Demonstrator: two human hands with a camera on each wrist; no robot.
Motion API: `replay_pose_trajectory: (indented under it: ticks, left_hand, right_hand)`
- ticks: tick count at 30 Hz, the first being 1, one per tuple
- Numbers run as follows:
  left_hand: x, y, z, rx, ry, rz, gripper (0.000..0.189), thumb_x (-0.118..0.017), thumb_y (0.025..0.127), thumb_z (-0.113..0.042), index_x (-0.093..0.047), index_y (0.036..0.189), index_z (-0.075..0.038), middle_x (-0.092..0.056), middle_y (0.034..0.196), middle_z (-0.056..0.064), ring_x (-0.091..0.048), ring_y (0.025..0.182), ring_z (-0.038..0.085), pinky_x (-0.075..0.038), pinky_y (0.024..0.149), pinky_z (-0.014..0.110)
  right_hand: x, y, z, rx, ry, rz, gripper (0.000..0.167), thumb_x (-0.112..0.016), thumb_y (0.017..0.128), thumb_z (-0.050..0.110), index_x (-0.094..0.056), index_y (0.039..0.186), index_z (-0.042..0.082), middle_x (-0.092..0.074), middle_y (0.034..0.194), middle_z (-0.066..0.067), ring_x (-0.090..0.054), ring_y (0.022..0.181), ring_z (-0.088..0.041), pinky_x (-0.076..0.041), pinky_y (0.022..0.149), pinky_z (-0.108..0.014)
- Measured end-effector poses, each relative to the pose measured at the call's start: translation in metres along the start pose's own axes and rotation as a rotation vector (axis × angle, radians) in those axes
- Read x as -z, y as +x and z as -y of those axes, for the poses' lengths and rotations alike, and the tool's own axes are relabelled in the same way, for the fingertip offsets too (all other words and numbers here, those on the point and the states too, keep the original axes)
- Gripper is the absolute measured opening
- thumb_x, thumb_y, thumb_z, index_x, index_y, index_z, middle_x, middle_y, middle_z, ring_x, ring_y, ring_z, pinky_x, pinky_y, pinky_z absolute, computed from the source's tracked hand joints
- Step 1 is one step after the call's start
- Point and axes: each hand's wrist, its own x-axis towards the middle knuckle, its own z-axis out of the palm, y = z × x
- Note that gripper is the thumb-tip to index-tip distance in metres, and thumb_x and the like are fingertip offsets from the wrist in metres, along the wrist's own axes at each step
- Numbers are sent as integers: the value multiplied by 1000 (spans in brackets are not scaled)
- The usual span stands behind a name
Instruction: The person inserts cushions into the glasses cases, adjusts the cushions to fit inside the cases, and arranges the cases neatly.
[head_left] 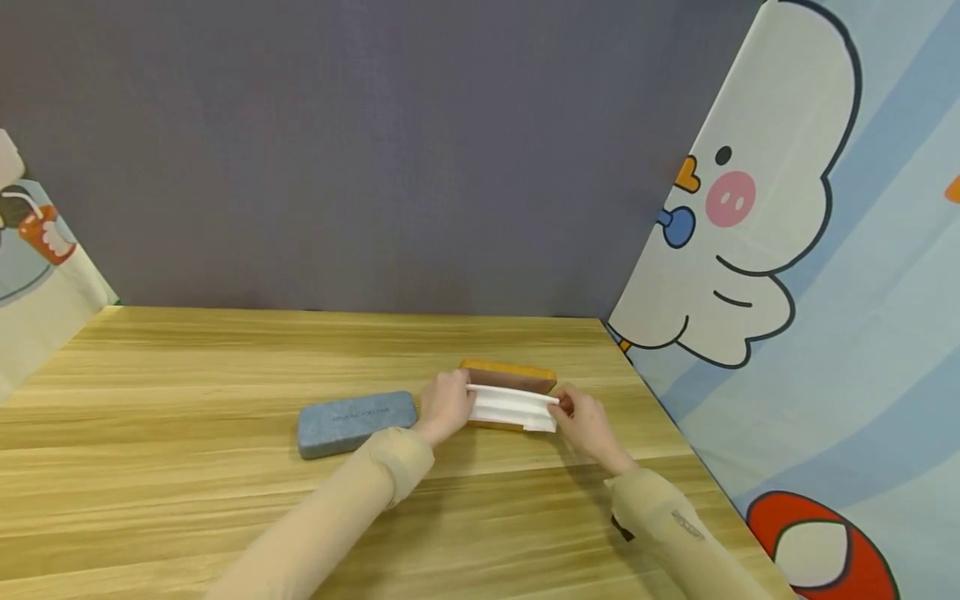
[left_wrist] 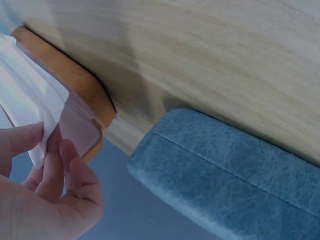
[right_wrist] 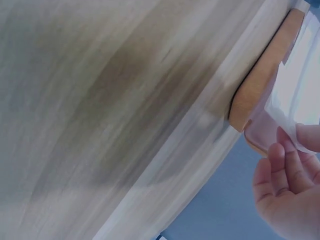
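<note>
1. Cloth (head_left: 513, 407), white, thin and creased, is held stretched between the left hand (head_left: 446, 404) and the right hand (head_left: 587, 425), above the surface (head_left: 187, 367) and right of its middle.
2. One end of the cloth is pinched by the left hand; its thumb and nearest fingers (left_wrist: 52, 167) are clamped on the edge, and the rest are bent beside them.
3. The other end is pinched in like manner by the right hand, whose remaining fingers (right_wrist: 295, 170) are loosely bent.
4. An orange case (head_left: 510, 367) is seen open on the surface, its raised far part behind the cloth, its pinkish lining (left_wrist: 80, 127) partly covered from view. Whether it is touched by the cloth cannot be told.
5. A blue case (head_left: 356, 423), closed, is placed on the surface just left of the left hand; faint lettering is borne on top.
6. Both arms are covered by beige sleeves (head_left: 337, 508).
7. The far edge is backed by a dark grey panel (head_left: 375, 167).
</note>
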Motion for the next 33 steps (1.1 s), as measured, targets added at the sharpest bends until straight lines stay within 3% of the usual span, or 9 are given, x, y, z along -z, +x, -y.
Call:
replay_pose_trajectory:
  ticks: [11, 19, 33]
  left_hand:
    - [-10, 6, 7, 30, -22, -30, 12, -67, 88, -11, -68, 85, 1, -63, 67, 10, -45, 48, 13, -33, 39, 23]
    - [-20, 6, 12, 17, 41, -90, 12, -67, 86, -9, -66, 78, -1, -65, 66, 12, -51, 50, 17, -38, 40, 28]
    - [-29, 7, 15, 36, 66, -109, 8, -65, 86, -6, -67, 81, 0, -68, 73, 17, -64, 61, 27, -46, 42, 34]
  right_hand:
    - [-11, 9, -6, -21, -1, -49, 14, -64, 90, 8, -63, 100, -2, -67, 89, -15, -62, 79, -22, -53, 69, -33]
    - [-24, 12, -12, -34, 7, -63, 12, -65, 88, 7, -63, 96, -2, -66, 86, -15, -60, 77, -21, -52, 67, -32]
    - [-31, 17, -14, -36, -9, -51, 14, -64, 89, 7, -64, 100, -2, -68, 86, -16, -63, 73, -21, -54, 62, -32]
